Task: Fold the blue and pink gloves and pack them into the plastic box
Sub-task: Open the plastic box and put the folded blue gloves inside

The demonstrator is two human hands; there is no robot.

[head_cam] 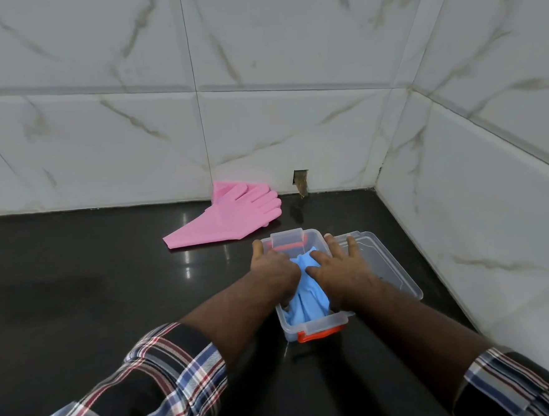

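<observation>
A clear plastic box (320, 327) with orange clasps stands on the black counter, right of centre. Folded blue gloves (307, 298) lie inside it. My left hand (276, 269) presses down on the blue gloves from the left, thumb on the box's far left rim. From the right, my right hand (339, 268) lies flat on them, fingers spread over the box's right wall. The pink gloves (231, 215) lie flat on the counter behind the box, fingers pointing right, close to the wall.
The clear lid (391, 271) lies on the counter against the box's right side. White marble-look tiled walls meet in a corner at the right. A small hole (301, 181) is in the back wall behind the box. The black counter (93, 285) stretches to the left.
</observation>
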